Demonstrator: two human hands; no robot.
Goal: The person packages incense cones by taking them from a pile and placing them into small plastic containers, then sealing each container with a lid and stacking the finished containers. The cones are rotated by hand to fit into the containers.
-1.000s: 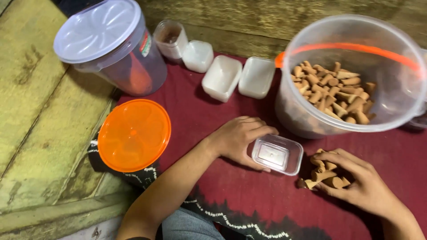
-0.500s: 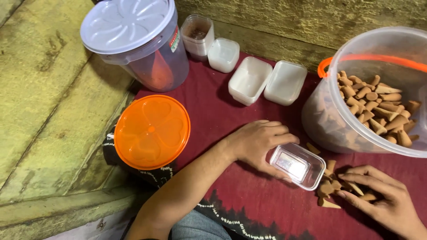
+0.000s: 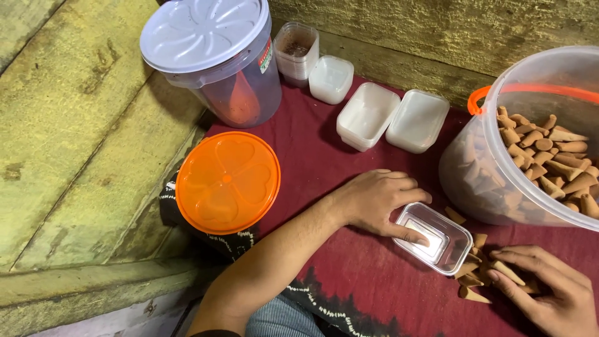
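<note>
Clear plastic box: a small clear rectangular box (image 3: pixel 434 238) lies lower right of centre on the dark red cloth (image 3: pixel 349 274); it looks empty, though glare on its floor makes that hard to judge.
Left hand: the left hand (image 3: pixel 380 201) rests palm down at the box's left edge, fingers loosely together, the thumb laid over the near rim, so it steadies the box and is not closed around it.
Right hand: the right hand (image 3: pixel 549 290), cut off by the lower right corner, has curled fingers on a small heap of brown cones (image 3: pixel 477 274) just beside the box; whether it pinches one I cannot tell.
Big tub: a clear tub with an orange handle (image 3: pixel 524 143), cut by the right edge, holds many brown cones.
Orange lid: a round orange lid (image 3: pixel 227 181) lies left of centre.
Lidded jar: a clear jar with a white lid (image 3: pixel 215 56) stands upper left; something orange shows blurred through its wall.
White boxes: three upturned white boxes (image 3: pixel 368 115) sit at upper centre.
Stacked cups: a small stack of clear containers (image 3: pixel 298 51) stands behind them, its contents indistinct.
</note>
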